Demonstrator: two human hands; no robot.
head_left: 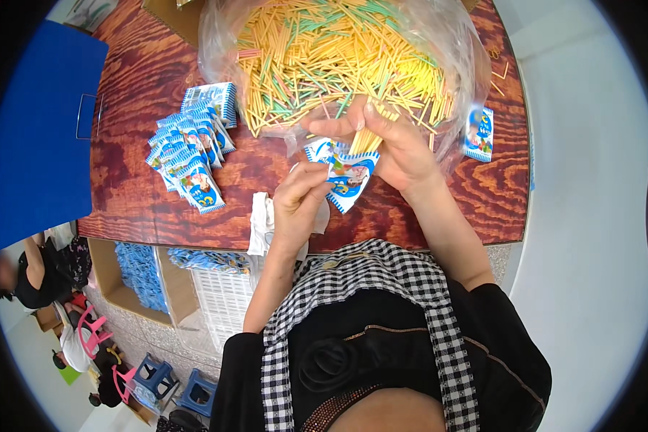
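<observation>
Head view: left hand (pixel 300 201) fingers pinch a blue-white packet (pixel 351 178); right hand (pixel 392 144) fingers clamp yellow sticks (pixel 365 138) above it.

My table (pixel 144 194) is dark reddish wood with a strong grain. On it, straight ahead of me, sits a clear plastic bag (pixel 453 43) heaped with yellow, green and pink sticks (pixel 324 57). To my left lies a fanned row of small blue-and-white packets (pixel 191 155). One more such packet (pixel 479 133) lies to my right, just beside the bag. A white cloth (pixel 261 223) hangs over the near edge.
</observation>
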